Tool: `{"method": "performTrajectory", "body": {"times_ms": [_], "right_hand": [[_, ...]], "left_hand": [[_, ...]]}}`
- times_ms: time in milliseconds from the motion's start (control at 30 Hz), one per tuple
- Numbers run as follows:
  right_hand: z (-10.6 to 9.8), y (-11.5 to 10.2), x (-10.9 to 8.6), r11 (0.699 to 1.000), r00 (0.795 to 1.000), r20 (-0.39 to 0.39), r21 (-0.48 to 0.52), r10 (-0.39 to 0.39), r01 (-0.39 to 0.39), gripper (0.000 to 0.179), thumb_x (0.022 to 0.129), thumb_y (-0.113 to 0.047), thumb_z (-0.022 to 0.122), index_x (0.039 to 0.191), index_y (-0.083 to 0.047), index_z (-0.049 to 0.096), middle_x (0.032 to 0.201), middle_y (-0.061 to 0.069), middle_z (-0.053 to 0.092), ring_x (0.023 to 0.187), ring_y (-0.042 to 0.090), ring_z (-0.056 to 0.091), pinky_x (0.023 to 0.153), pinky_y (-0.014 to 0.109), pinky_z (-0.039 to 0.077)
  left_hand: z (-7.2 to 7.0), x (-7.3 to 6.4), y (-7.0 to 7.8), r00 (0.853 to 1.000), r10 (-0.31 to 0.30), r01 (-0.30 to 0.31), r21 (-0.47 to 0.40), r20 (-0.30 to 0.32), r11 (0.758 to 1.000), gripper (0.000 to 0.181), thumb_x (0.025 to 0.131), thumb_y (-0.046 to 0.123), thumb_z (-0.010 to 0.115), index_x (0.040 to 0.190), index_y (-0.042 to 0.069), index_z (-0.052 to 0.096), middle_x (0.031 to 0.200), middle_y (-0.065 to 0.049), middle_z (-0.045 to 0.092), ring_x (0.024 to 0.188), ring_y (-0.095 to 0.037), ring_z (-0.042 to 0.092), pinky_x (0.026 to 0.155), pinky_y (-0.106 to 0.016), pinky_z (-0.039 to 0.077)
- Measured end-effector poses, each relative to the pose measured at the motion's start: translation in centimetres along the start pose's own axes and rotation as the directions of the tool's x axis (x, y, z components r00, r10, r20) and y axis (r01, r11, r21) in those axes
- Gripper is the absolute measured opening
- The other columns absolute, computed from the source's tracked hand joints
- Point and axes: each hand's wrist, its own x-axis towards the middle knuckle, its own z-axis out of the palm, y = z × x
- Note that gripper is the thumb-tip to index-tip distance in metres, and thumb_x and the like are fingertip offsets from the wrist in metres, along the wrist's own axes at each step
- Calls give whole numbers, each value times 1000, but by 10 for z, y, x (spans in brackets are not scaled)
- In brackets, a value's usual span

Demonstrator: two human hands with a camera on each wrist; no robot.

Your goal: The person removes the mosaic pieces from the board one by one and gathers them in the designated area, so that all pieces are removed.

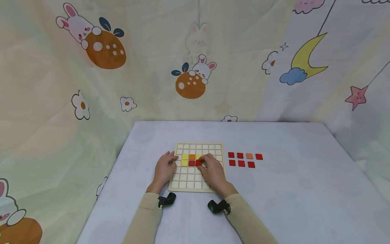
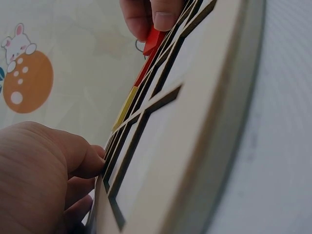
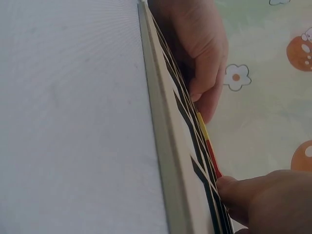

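Observation:
A pale wooden grid board lies on the table. Set in its squares are yellow tiles, an orange tile and a red tile. My right hand is over the board's middle, pinching another red tile between thumb and fingers; in the left wrist view this red tile is tilted at the row's end. At the board's left edge rests my left hand, its fingertips touching the frame. The right wrist view shows the left hand's fingers bent loosely downward.
Right of the board, two rows of loose tiles lie on the white tabletop: several red tiles and an orange tile. A cartoon-print cloth hangs behind. Black wrist cameras sit at both sleeves.

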Motion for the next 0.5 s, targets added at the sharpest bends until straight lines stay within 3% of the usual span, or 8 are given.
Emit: {"method": "performTrajectory", "body": {"times_ms": [233, 500], "right_hand": [[-4, 4, -1, 1000, 1000, 12, 4, 4, -4, 29, 87, -22, 75, 114, -15, 69, 111, -4, 62, 102, 14, 61, 92, 35, 53], [-32, 16, 6, 994, 997, 40, 84, 70, -73, 33, 89, -18, 73, 121, -14, 68, 112, -2, 60, 95, 17, 58, 83, 32, 55]], "left_hand": [[1, -2, -1, 1000, -15, 15, 1, 8, 1000, 30, 90, 3, 59, 117, 6, 71, 143, -8, 53, 142, -28, 35, 118, -48, 25], [1, 0, 1, 1000, -15, 15, 4, 3, 1000, 31, 90, 2, 58, 118, 7, 71, 143, -8, 52, 142, -28, 35, 117, -48, 25]]}}
